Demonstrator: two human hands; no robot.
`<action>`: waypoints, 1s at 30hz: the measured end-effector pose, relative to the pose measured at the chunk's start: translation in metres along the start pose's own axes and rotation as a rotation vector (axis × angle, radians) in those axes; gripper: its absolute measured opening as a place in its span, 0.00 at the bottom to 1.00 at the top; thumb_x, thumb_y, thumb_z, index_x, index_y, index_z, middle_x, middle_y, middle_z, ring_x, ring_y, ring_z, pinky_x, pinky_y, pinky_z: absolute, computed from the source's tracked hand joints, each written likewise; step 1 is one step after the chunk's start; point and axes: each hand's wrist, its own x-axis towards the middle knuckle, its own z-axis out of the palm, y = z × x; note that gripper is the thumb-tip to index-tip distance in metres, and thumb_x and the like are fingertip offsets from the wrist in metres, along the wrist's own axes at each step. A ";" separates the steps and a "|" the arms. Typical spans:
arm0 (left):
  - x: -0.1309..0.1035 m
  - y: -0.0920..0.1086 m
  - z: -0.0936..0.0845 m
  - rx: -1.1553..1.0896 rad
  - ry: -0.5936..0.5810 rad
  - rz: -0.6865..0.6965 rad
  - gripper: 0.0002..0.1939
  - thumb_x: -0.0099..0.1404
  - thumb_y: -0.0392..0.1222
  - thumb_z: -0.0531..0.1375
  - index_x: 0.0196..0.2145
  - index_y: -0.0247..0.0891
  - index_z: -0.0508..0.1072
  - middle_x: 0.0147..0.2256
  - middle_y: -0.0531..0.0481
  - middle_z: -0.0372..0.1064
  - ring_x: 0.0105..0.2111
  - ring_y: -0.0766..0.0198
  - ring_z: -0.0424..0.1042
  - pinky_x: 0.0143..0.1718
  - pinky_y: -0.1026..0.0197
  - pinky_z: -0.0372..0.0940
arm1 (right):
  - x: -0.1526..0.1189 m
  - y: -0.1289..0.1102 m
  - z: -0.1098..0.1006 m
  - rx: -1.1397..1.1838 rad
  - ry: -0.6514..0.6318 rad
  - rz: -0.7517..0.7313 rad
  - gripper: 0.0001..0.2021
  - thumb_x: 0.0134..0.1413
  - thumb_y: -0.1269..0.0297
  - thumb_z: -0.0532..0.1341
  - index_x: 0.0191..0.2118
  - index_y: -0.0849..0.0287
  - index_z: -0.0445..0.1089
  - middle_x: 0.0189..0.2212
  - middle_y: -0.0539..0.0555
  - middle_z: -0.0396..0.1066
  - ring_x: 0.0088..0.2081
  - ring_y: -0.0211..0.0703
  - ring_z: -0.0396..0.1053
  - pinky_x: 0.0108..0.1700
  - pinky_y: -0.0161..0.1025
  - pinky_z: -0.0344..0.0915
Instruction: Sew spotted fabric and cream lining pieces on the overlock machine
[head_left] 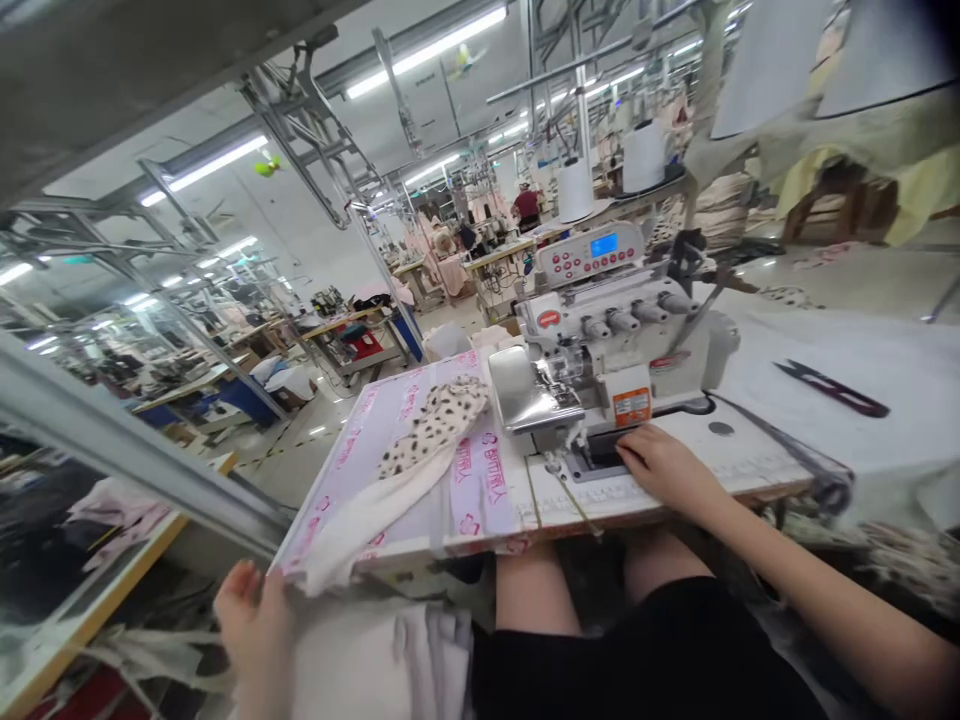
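Note:
My left hand [255, 625], blurred, is raised beside the table's front left corner. Its thumb stands apart from the bent fingers, and I see nothing between them. Close by lies the pale end of a cloth piece [435, 430], with dark spots on its far part, stretching over the table toward the machine. My right hand [664, 465] rests at the front of a white overlock sewing machine [611, 325]. Its fingertips touch the edge by a dark opening [604, 447] low on the machine; the undersides of the fingers are hidden. Green thread [574, 497] trails off the front edge.
Dark thread snips [832, 388] lie on the white surface to the right. Folded pale cloth [375, 660] is stacked below the table's left front. A metal post [150, 440] slants up at the left. Thread cones [643, 158] stand behind the machine. A person in red [527, 205] is far back.

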 end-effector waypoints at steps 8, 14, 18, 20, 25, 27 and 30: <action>-0.019 0.076 0.142 0.188 -0.605 0.537 0.13 0.60 0.40 0.55 0.44 0.38 0.67 0.47 0.48 0.62 0.49 0.59 0.60 0.53 0.55 0.56 | 0.000 0.001 0.002 -0.046 -0.009 -0.017 0.13 0.54 0.69 0.49 0.29 0.64 0.69 0.28 0.59 0.67 0.34 0.49 0.63 0.39 0.42 0.60; -0.016 0.084 0.231 0.134 -0.767 0.415 0.17 0.53 0.27 0.56 0.42 0.33 0.68 0.47 0.41 0.61 0.51 0.54 0.57 0.55 0.50 0.50 | -0.001 -0.006 -0.003 -0.028 -0.015 0.020 0.12 0.53 0.71 0.49 0.27 0.63 0.68 0.27 0.58 0.67 0.34 0.47 0.63 0.39 0.41 0.60; 0.004 0.073 0.237 0.029 -0.775 0.184 0.02 0.56 0.32 0.57 0.30 0.31 0.68 0.34 0.45 0.65 0.42 0.57 0.63 0.49 0.49 0.55 | 0.000 -0.010 -0.006 -0.009 -0.002 0.038 0.12 0.53 0.70 0.49 0.27 0.62 0.68 0.28 0.58 0.68 0.34 0.46 0.63 0.39 0.40 0.60; 0.013 0.071 0.227 -0.057 -0.762 0.040 0.06 0.57 0.38 0.58 0.27 0.31 0.67 0.29 0.48 0.65 0.37 0.59 0.65 0.45 0.51 0.59 | 0.001 -0.010 -0.008 0.018 0.003 0.048 0.12 0.52 0.70 0.49 0.27 0.62 0.68 0.27 0.58 0.68 0.34 0.47 0.63 0.39 0.40 0.60; 0.025 0.089 0.173 -0.390 -0.701 -0.304 0.17 0.54 0.51 0.56 0.32 0.32 0.66 0.29 0.46 0.67 0.30 0.60 0.68 0.35 0.57 0.65 | -0.002 -0.014 -0.013 0.126 0.042 0.100 0.13 0.53 0.65 0.48 0.28 0.61 0.68 0.28 0.58 0.69 0.34 0.48 0.65 0.38 0.41 0.61; 0.022 0.103 0.146 -0.514 -0.684 -0.387 0.21 0.51 0.53 0.58 0.35 0.33 0.66 0.33 0.45 0.68 0.32 0.60 0.69 0.36 0.58 0.66 | -0.007 -0.030 -0.012 0.262 0.063 0.176 0.14 0.54 0.61 0.49 0.31 0.61 0.69 0.30 0.57 0.70 0.34 0.47 0.66 0.38 0.41 0.61; 0.003 0.122 0.116 -0.658 -0.678 -0.465 0.24 0.47 0.53 0.62 0.38 0.34 0.66 0.38 0.45 0.68 0.35 0.59 0.69 0.38 0.60 0.66 | -0.014 -0.079 -0.006 0.728 -0.083 0.292 0.19 0.53 0.50 0.51 0.30 0.60 0.70 0.30 0.56 0.70 0.35 0.48 0.67 0.39 0.41 0.62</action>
